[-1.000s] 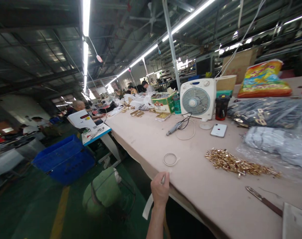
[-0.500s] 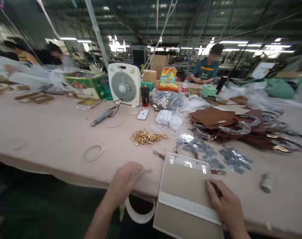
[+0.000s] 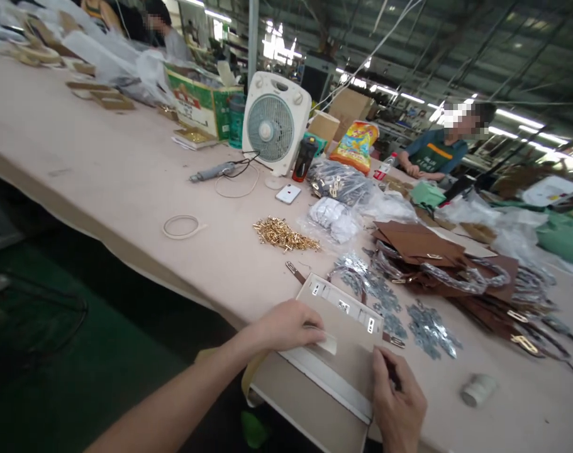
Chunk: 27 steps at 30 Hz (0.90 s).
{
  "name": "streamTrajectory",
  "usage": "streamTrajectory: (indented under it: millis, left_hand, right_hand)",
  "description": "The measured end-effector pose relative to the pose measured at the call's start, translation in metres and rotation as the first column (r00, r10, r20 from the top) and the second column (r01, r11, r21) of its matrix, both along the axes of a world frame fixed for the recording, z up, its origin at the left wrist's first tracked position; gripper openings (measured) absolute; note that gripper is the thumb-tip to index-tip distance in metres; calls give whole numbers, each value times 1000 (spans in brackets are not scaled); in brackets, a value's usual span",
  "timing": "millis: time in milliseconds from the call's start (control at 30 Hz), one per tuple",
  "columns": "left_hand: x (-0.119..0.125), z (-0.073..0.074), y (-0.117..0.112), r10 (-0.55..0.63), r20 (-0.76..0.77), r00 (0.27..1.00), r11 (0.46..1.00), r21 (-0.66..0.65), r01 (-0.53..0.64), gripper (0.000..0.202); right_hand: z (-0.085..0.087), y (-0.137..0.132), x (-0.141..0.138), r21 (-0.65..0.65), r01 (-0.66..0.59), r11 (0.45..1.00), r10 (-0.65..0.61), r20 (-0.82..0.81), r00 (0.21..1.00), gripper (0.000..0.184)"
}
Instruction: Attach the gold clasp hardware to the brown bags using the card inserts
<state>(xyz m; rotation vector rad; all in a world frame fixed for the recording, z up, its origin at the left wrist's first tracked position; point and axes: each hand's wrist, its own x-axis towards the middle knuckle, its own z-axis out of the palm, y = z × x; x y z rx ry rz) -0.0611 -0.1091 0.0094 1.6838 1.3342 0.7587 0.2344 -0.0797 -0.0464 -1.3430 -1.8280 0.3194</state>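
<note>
A beige-lined bag panel (image 3: 333,368) lies at the table's front edge, its lower part hanging over it. Small metal plates show along its top, and brown straps with buckles stick out at its sides. My left hand (image 3: 290,324) is closed in a pinch on a small pale strip (image 3: 330,343), held over the panel's middle just above a white band (image 3: 324,382). At the panel's right edge, my right hand (image 3: 399,396) is closed with thumb and curled fingers on it. Part of a yellowish roll (image 3: 254,391) shows below my left forearm.
Beyond the panel lie gold fasteners (image 3: 283,234) and flat silver metal pieces (image 3: 430,327). Brown bag pieces (image 3: 422,245) are stacked to the right, near a grey cylinder (image 3: 478,389). Farther back are a phone (image 3: 288,194), an electric screwdriver (image 3: 213,172) and a fan (image 3: 274,123). A co-worker (image 3: 432,151) sits opposite.
My left hand has moved right, from beside the panel to over it, with the pale strip. My right hand stays at the panel's right edge. The view has tilted.
</note>
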Motion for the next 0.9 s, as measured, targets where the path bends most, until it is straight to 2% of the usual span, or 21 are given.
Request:
streamTrajectory:
  millis: [67, 133, 200, 267, 433, 600, 700, 767, 833, 900]
  left_hand:
    - [3, -5, 0, 26, -77, 997, 1000, 18, -24, 17]
    - [5, -8, -1, 42, -113, 993, 999, 32, -39, 18]
    - [5, -10, -1, 44, -105, 994, 998, 43, -39, 19]
    - [4, -11, 0, 32, -81, 996, 998, 54, -28, 20]
    - [4, -13, -1, 13, -30, 999, 999, 51, -12, 21]
    - [8, -12, -2, 44, -111, 993, 998, 37, -40, 22]
    - [11, -7, -2, 86, -172, 981, 995, 64, -76, 34]
    - [14, -5, 0, 66, -224, 972, 995, 82, -49, 35]
    - [15, -4, 1, 13, -284, 959, 995, 99, 16, 24]
    - [17, -4, 3, -21, -338, 941, 991, 114, 63, 23]
  right_hand:
    - [7, -3, -6, -9, -75, 997, 74, -77, 994, 30]
    - [14, -4, -19, -44, -226, 973, 220, -113, 969, 26]
    - [21, -3, -35, -101, -392, 914, 380, -116, 918, 25]
    - [25, 0, -50, -142, -484, 863, 472, -113, 874, 27]
    - [24, 3, -62, -173, -520, 836, 503, -135, 854, 15]
    - [25, 2, -58, -201, -530, 824, 510, -144, 848, 19]
    - [25, 2, -59, -198, -528, 826, 513, -124, 849, 21]
    - [23, 1, -60, -198, -531, 824, 519, -111, 847, 19]
    - [21, 0, -60, -197, -526, 827, 517, -100, 850, 18]
    - [20, 0, -59, -197, -522, 830, 515, -89, 853, 18]
